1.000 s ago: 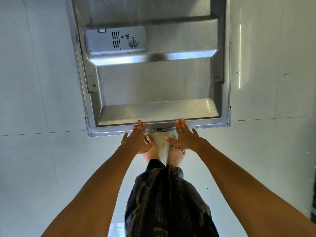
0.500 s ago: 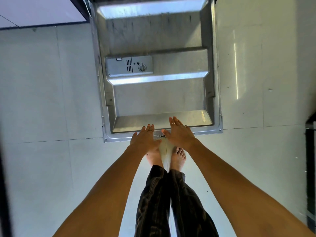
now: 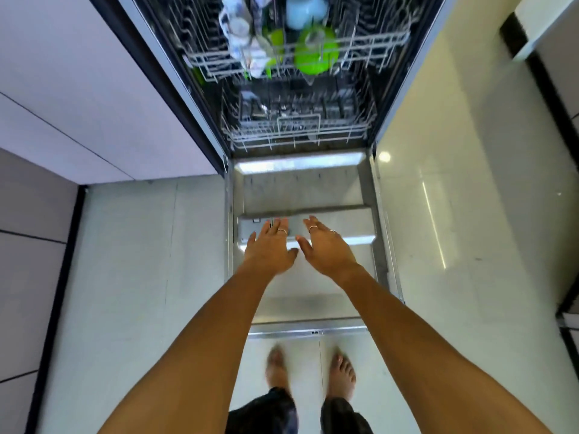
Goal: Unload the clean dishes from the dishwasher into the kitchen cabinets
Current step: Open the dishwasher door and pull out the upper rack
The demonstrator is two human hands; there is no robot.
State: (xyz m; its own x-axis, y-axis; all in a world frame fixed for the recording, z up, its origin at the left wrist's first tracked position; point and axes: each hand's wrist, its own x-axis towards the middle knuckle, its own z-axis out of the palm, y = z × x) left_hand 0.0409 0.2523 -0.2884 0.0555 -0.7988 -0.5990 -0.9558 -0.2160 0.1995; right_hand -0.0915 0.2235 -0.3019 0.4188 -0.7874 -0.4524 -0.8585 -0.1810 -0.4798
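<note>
The dishwasher door (image 3: 300,189) lies fully open and flat in front of me. My left hand (image 3: 271,249) and my right hand (image 3: 324,247) hover side by side above its steel inner panel, fingers straight, holding nothing. Beyond the door the lower rack (image 3: 297,126) looks almost bare. The upper rack (image 3: 369,48) carries a bright green bowl (image 3: 315,56), a pale blue cup (image 3: 305,9), a smaller green piece (image 3: 275,42) and white and clear cups (image 3: 236,23).
Pale cabinet fronts (image 3: 78,98) stand to the left of the dishwasher, with more at the far left. Glossy light floor tiles (image 3: 470,245) stretch to the right. My bare feet (image 3: 313,371) stand just behind the door's front edge.
My hands have left the door's front edge and moved forward over its inner panel. My view has tilted up, and the racks with dishes have come into sight.
</note>
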